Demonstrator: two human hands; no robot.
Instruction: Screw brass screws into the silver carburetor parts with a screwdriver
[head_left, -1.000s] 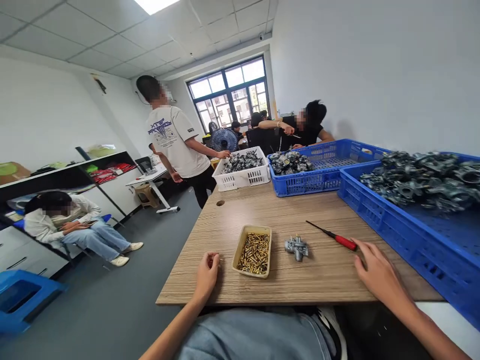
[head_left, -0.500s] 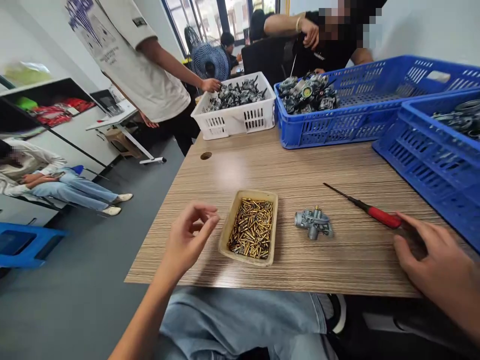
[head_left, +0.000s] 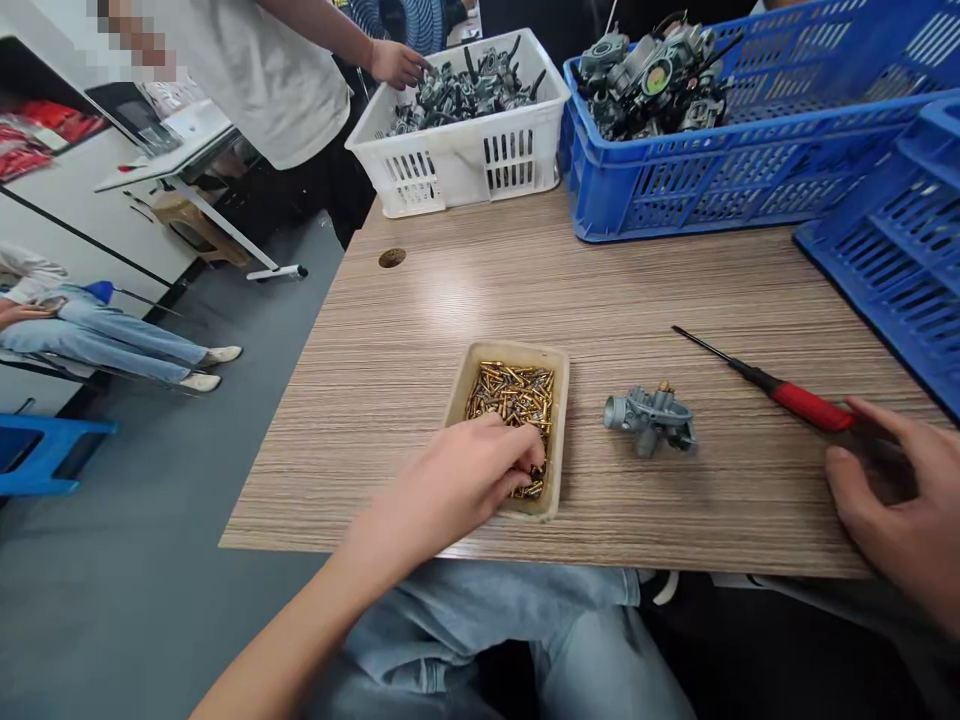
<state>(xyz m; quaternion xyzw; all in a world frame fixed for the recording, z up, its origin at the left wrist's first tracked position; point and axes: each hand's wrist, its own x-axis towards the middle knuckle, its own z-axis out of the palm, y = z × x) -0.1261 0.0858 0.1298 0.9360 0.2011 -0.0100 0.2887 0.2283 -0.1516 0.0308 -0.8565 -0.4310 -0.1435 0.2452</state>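
My left hand [head_left: 465,480] reaches into a small tan tray [head_left: 559,400] filled with several small brass parts [head_left: 514,392]; its fingers curl down into them, and what they grip is hidden. A small grey metal carburetor [head_left: 651,418] lies on the wooden table [head_left: 480,300] right of the tray. A red-handled screwdriver [head_left: 780,392] lies farther right. My right hand [head_left: 896,510] rests on the table at the end of the screwdriver's handle, fingers curved and apart.
A white basket [head_left: 457,165] of metal parts stands at the far edge, with another person's hand [head_left: 394,62] in it. Two blue crates [head_left: 720,170] [head_left: 900,260] line the far right. A person sits at left [head_left: 97,335]; a blue stool [head_left: 37,455] stands nearby.
My head tilted down toward the table. My left hand moved right from the table edge into the tray of brass parts. My right hand stayed by the screwdriver handle.
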